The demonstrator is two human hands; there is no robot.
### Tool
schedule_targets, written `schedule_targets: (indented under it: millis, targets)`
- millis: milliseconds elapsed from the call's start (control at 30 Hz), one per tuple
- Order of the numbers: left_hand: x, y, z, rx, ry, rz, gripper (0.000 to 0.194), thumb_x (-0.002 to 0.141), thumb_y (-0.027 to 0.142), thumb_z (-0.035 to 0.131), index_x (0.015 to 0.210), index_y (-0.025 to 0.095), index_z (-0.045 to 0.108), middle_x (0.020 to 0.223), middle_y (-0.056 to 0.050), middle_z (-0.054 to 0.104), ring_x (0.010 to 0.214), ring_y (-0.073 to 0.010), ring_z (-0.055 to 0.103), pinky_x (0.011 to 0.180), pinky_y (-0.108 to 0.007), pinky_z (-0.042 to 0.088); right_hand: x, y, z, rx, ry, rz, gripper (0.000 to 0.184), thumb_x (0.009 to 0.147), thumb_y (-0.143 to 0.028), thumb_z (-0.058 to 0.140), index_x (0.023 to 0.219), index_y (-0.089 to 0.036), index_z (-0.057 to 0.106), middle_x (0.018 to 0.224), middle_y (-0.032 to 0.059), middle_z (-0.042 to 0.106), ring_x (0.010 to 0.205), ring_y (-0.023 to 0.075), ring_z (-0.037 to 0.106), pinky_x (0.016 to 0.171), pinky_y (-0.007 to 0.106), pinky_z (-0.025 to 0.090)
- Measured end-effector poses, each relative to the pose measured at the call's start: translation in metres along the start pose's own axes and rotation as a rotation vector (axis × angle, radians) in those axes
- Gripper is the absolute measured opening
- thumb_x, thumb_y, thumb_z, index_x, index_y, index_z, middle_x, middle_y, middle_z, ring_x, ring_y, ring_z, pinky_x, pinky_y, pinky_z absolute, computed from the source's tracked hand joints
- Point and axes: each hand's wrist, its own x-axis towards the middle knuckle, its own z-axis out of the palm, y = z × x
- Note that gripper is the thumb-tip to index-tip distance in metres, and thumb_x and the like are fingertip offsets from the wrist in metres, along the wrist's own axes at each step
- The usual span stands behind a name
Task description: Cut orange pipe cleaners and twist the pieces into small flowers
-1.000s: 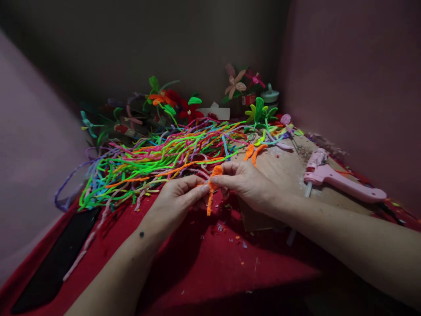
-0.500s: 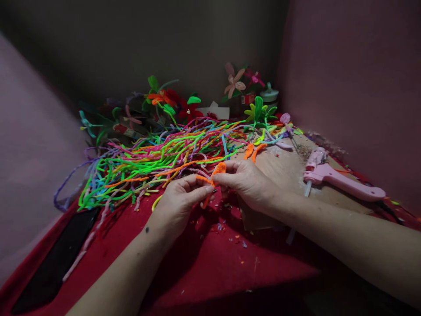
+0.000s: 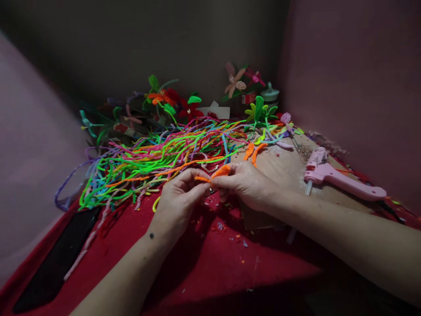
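Over cloth, left hand and right hand pinch a bent, fuzzy orange strip.

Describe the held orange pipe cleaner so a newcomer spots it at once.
Above the red cloth, the left hand and right hand nearly meet. Both pinch the bent orange pipe cleaner. Loose orange pieces lie on the cardboard beyond, but only this one is held.

Left hand and right hand pinch orange pipe cleaner over red worktop; pink glue gun on cardboard; coloured pipe cleaners heaped beyond.
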Motion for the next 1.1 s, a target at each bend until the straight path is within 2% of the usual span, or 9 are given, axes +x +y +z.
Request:
schedule_targets:
  millis: [100, 267, 400, 500, 600, 667, 900, 1000, 1100]
  targets:
    - [-0.001, -0.004, -0.002, 0.21, 0.034, 0.171, 0.007, 0.074, 0.021, 0.063, 0.08, 0.018, 0.062, 0.075, 0.0, 0.064, 0.068, -0.0128, 0.058, 0.068, -0.025, 0.047, 0.001, 0.002, 0.0, 0.062, -0.007, 0.008, 0.011, 0.068, -0.017, 0.061, 0.058, -0.015, 0.055, 0.046, -0.0039, 0.049, 0.04, 0.0062, 0.043, 0.039, 0.02, 0.036]
    - [-0.001, -0.008, -0.009, 0.87, -0.015, 0.795, 0.012, 0.08, 0.015, 0.054, 0.08, 0.019, 0.065, 0.077, -0.005, 0.065, 0.072, -0.0157, 0.055, 0.072, -0.03, 0.043, 0.003, 0.001, -0.002, 0.16, -0.032, 0.024, 0.009, 0.063, -0.012, 0.06, 0.058, -0.015, 0.054, 0.048, -0.0043, 0.049, 0.04, 0.0068, 0.043, 0.039, 0.02, 0.038]
    - [0.002, -0.001, -0.012, 0.61, -0.013, 0.489, 0.008, 0.083, 0.022, 0.054, 0.086, 0.018, 0.061, 0.079, -0.003, 0.062, 0.07, -0.0134, 0.055, 0.067, -0.027, 0.044, 0.001, -0.004, -0.003, 0.008, -0.012, -0.058, 0.006, 0.067, -0.014, 0.059, 0.062, -0.014, 0.057, 0.051, -0.0035, 0.051, 0.044, 0.0068, 0.044, 0.042, 0.02, 0.036]
    - [0.005, 0.001, -0.015, 0.259, -0.185, 0.059, 0.014, 0.083, 0.031, 0.056, 0.083, 0.018, 0.057, 0.069, 0.002, 0.057, 0.055, -0.0095, 0.05, 0.053, -0.023, 0.041, -0.002, -0.006, -0.003, -0.175, 0.0, -0.182, 0.009, 0.071, -0.016, 0.057, 0.063, -0.013, 0.061, 0.054, -0.0027, 0.053, 0.048, 0.0068, 0.045, 0.046, 0.021, 0.035]
    - [0.007, -0.001, -0.017, 0.202, -0.324, -0.095, 0.02, 0.082, 0.034, 0.055, 0.072, 0.017, 0.051, 0.056, 0.005, 0.045, 0.044, -0.0066, 0.037, 0.043, -0.021, 0.032, -0.004, -0.006, -0.001, -0.349, 0.026, -0.3, 0.011, 0.073, -0.012, 0.055, 0.066, -0.012, 0.063, 0.06, -0.0019, 0.056, 0.055, 0.0075, 0.047, 0.054, 0.021, 0.037]
    - [0.006, -0.002, -0.016, 0.42, -0.259, 0.04, 0.019, 0.083, 0.032, 0.052, 0.071, 0.018, 0.05, 0.056, 0.005, 0.042, 0.045, -0.007, 0.035, 0.044, -0.021, 0.03, -0.005, -0.005, 0.0, -0.424, 0.048, -0.332, 0.012, 0.074, -0.011, 0.052, 0.067, -0.012, 0.063, 0.062, -0.0019, 0.056, 0.058, 0.008, 0.047, 0.056, 0.022, 0.038]
    - [-0.003, -0.003, -0.01, 1.648, 0.0, 1.029, 0.021, 0.086, 0.018, 0.043, 0.07, 0.018, 0.057, 0.062, -0.004, 0.054, 0.059, -0.0168, 0.046, 0.056, -0.03, 0.033, 0.0, 0.003, 0.0, -0.148, 0.064, -0.072, 0.017, 0.068, -0.016, 0.057, 0.053, -0.016, 0.048, 0.046, -0.0058, 0.042, 0.042, 0.0061, 0.036, 0.042, 0.021, 0.029]
    - [-0.002, -0.003, -0.013, 1.681, 0.041, 1.103, 0.016, 0.085, 0.018, 0.046, 0.076, 0.018, 0.059, 0.067, -0.005, 0.058, 0.065, -0.019, 0.049, 0.062, -0.032, 0.036, 0.004, 0.003, -0.001, 0.084, 0.033, 0.001, 0.015, 0.065, -0.017, 0.059, 0.054, -0.016, 0.049, 0.048, -0.0043, 0.047, 0.04, 0.0063, 0.038, 0.039, 0.022, 0.031]
    - [0.004, -0.001, -0.02, 1.317, 0.159, 0.887, 0.011, 0.083, 0.019, 0.049, 0.081, 0.019, 0.059, 0.074, -0.004, 0.06, 0.071, -0.0179, 0.053, 0.067, -0.03, 0.041, 0.004, -0.003, -0.002, 0.113, 0.014, -0.06, 0.012, 0.065, -0.016, 0.06, 0.057, -0.015, 0.052, 0.051, -0.003, 0.05, 0.043, 0.0064, 0.041, 0.041, 0.021, 0.032]
